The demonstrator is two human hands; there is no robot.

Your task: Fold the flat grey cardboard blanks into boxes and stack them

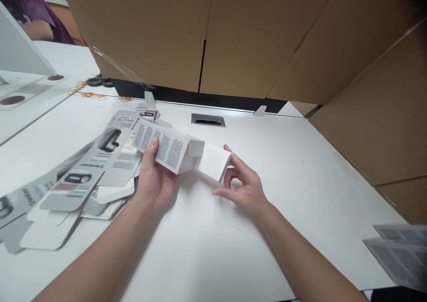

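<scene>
Fingers of left hand wrapped round printed carton, held over table beside flattened cartons; fingers of right hand parted at end flap. Likely light, thin, easily creased; best gripped along folded edges.

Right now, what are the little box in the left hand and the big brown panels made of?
The little box looks like thin, smooth card: it has printed sides and a white, folded flap. The brown panels seem to be matte cardboard, judging by their colour and straight seams.
</scene>
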